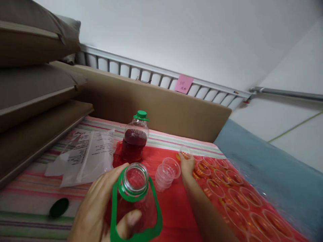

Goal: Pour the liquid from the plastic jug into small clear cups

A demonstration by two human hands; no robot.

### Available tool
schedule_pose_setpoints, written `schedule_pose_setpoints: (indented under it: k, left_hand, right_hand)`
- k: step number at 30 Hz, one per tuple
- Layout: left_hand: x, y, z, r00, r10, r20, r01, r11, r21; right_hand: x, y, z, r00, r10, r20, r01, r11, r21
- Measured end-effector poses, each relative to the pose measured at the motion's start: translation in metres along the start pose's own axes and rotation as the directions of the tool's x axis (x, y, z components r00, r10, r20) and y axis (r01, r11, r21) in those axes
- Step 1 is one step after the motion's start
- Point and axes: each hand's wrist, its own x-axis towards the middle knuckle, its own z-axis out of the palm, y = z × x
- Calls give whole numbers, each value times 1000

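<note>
My left hand (98, 205) is wrapped round a clear bottle (136, 178) with a green carry handle. Its mouth is uncapped and tilted toward me; how much liquid it holds I cannot tell. At the far side of the red sheet (174, 208), my right hand (187, 163) has its fingers closed on a small clear plastic cup (185, 150) with amber liquid low in it. Between the two hands, a stack of clear cups (165, 174) lies tilted. Rows of filled cups (219, 176) stand to the right, partly behind my right forearm.
A second bottle (135, 143), green-capped with dark red liquid, stands behind the stack. A loose green cap (59, 207) and clear plastic packaging (88, 154) lie at left. Stacked cushions (37, 80) border the left; a tan board (151, 107) and radiator (126, 71) close off the back.
</note>
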Motion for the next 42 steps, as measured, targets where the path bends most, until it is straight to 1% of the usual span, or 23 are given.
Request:
schedule_pose_setpoints:
  k: [2,3,6,10,13,16,18,20,24,27,29,31,33,37,39,42]
  left_hand:
    - [3,3,-4,998,53,35,-53,999,2]
    - [4,5,-5,997,61,47,-61,998,-4]
    - [6,12,-9,996,34,85,-30,998,-49]
    - [8,18,-15,988,38,148,-22,994,-107]
    - [9,19,-18,984,48,170,-28,993,-119]
    - [9,19,-21,985,57,161,-37,991,-125]
    - [9,20,-21,986,61,152,-40,990,-134]
    - [9,20,-22,987,62,146,-41,989,-145]
    - [8,21,-23,987,64,148,-38,984,-174]
    - [8,19,-23,987,63,149,-36,983,-180]
    - [8,17,-22,988,60,145,-34,983,-179]
    - [8,16,-21,989,57,138,-32,983,-179]
    - [8,15,-20,990,55,132,-31,983,-179]
    - [8,15,-20,990,62,127,-38,982,-183]
    - [7,15,-19,990,65,126,-42,982,-184]
    - [7,15,-19,990,64,127,-41,983,-178]
  right_hand:
    - [-10,-21,-17,1000,-16,-3,16,1000,23]
    - [-16,-33,-27,999,-30,12,30,999,41]
    - [-40,-70,-60,991,-70,112,56,991,120]
    - [-82,-119,-99,960,-111,256,59,978,201]
    - [-116,-153,-120,917,-121,380,28,970,243]
    - [-145,-184,-133,845,-136,518,20,974,225]
    - [-160,-203,-138,796,-173,580,75,979,189]
    - [-171,-220,-140,752,-226,619,164,974,156]
    - [-184,-250,-136,668,-314,675,338,936,100]
    - [-189,-267,-131,641,-354,681,470,883,17]
    - [-193,-276,-129,623,-376,686,568,820,-66]
    - [-197,-284,-128,599,-396,696,646,752,-128]
    - [-199,-289,-127,569,-422,706,701,698,-147]
    - [-199,-291,-124,475,-511,716,807,578,-123]
    - [-197,-291,-123,437,-545,715,847,517,-123]
    - [-194,-290,-121,399,-576,714,883,451,-130]
